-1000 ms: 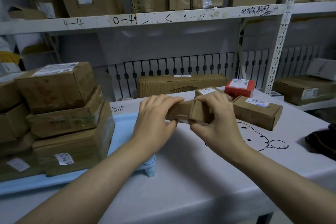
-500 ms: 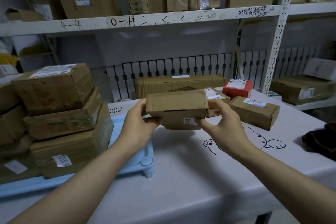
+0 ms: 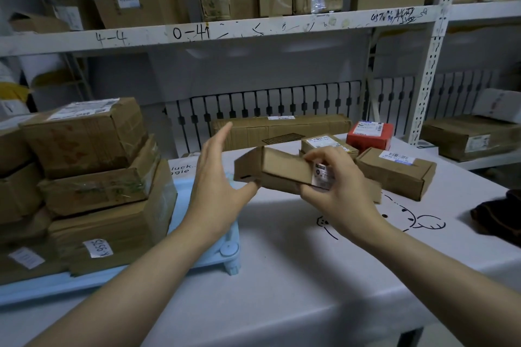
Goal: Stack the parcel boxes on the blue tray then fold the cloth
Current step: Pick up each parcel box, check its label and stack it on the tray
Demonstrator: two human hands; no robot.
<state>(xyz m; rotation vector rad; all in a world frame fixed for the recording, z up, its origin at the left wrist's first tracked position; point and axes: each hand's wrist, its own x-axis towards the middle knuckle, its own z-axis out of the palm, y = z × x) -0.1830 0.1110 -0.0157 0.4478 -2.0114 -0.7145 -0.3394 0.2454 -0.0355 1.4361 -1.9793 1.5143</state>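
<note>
Held item: a flat brown parcel box (image 3: 277, 170), tilted, carried in the air above the worktop (image 3: 296, 276), just right of the blue tray (image 3: 208, 259)
Right hand (image 3: 338, 200): fingers and thumb are curled round the right end of the held box, over its white label
Left hand (image 3: 217, 177): fingers are held straight and spread, palm turned toward the box; only the thumb tip is seen touching the box's lower left corner
Blue tray: set on the left part of the worktop; a stack of taped brown boxes (image 3: 95, 177) is carried on it, the largest at the bottom, a labelled cube-like one on top
Loose parcels: a brown box with a barcode label (image 3: 394, 175) and a smaller labelled box (image 3: 327, 144) are laid on the worktop behind the held one; a red box (image 3: 369, 135) is placed farther back; a long carton (image 3: 279, 129) is laid along the rear edge
Cloth (image 3: 499, 214): dark, bunched, at the right edge of the worktop, well apart from both hands
Worktop cover: pale, printed with a line-drawn cartoon animal
</note>
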